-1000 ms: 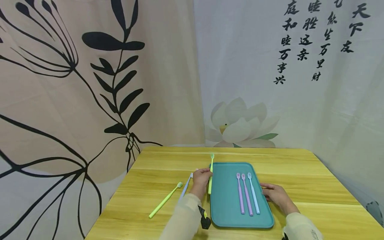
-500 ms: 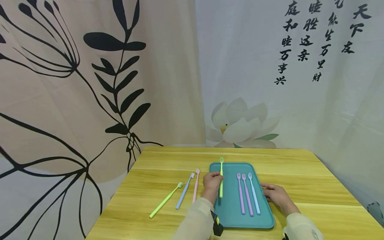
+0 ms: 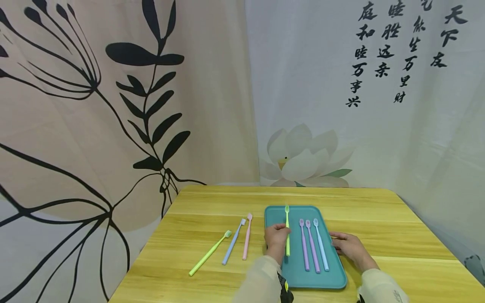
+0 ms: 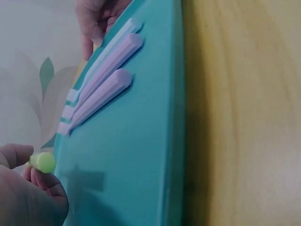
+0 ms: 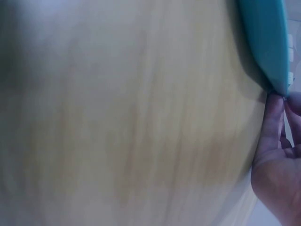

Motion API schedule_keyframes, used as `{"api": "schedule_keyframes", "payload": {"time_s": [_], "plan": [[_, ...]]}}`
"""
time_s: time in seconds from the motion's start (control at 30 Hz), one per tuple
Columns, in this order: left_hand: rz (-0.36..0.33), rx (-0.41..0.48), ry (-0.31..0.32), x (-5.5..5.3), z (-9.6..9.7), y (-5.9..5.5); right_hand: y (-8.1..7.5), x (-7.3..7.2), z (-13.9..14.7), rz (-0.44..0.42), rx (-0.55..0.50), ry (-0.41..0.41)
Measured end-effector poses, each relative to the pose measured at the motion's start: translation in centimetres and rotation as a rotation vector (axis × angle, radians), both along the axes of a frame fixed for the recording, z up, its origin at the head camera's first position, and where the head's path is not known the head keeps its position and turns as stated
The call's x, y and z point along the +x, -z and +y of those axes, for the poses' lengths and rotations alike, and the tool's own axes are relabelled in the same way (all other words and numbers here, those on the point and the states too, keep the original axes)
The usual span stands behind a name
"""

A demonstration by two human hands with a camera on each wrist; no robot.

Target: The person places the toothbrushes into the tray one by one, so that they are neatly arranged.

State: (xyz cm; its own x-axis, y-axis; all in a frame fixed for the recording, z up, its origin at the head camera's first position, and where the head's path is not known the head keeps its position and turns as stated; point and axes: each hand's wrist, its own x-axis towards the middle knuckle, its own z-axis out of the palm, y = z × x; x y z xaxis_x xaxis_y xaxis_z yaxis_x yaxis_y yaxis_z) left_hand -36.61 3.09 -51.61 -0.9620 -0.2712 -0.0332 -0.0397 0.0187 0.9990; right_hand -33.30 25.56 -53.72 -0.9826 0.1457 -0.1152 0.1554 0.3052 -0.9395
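Green toothbrush (image 3: 288, 242), pinched between the thumb and fingers of the left hand (image 3: 276, 240), hangs just above the left half of the teal tray (image 3: 303, 281), bristle end toward the far rim. The right hand (image 3: 352, 249) touches the tray's right edge; whether it grips the rim or merely braces it, I cannot tell. To set the brush down well, I would lower the handle level, line it up with its neighbours, leave a small gap beside them, and loosen the pinch only once it lies flat, while the right hand steadies the tray. On the tray lie three brushes: two purple toothbrushes (image 3: 305, 246) and one pale blue toothbrush (image 3: 321, 246). Farther left, on the wooden table (image 3: 170, 252), lie three more: one pink toothbrush (image 3: 247, 237), one blue toothbrush (image 3: 233, 243) and one yellow-green toothbrush (image 3: 209, 254). That makes seven brushes and one tray, before a printed cloth backdrop (image 3: 212, 105).
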Motion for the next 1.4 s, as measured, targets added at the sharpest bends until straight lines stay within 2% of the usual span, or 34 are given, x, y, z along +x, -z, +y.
{"api": "schedule_keyframes", "payload": {"time_s": [0.23, 0.47, 0.67, 1.07, 1.17, 1.4], "plan": [[-0.021, -0.015, -0.001, 0.5, 1.0, 0.8, 0.0, 0.0, 0.0, -0.006, -0.004, 0.006], [-0.027, -0.051, -0.009, 0.9, 1.6, 0.9, 0.0, 0.0, 0.0, -0.001, -0.006, 0.010], [-0.041, -0.113, -0.020, 0.9, 2.1, 0.9, 0.2, -0.2, 0.1, -0.013, -0.004, 0.021], [-0.092, -0.249, 0.006, 1.2, 2.6, 0.8, 0.3, -0.2, 0.1, -0.013, -0.003, 0.017], [-0.081, -0.298, 0.010, 1.3, 2.6, 0.8, 0.3, -0.3, 0.0, -0.011, -0.005, 0.014], [-0.001, -0.440, -0.003, 1.6, 2.7, 1.0, 0.4, -0.4, 0.1, -0.015, -0.007, 0.016]]}}
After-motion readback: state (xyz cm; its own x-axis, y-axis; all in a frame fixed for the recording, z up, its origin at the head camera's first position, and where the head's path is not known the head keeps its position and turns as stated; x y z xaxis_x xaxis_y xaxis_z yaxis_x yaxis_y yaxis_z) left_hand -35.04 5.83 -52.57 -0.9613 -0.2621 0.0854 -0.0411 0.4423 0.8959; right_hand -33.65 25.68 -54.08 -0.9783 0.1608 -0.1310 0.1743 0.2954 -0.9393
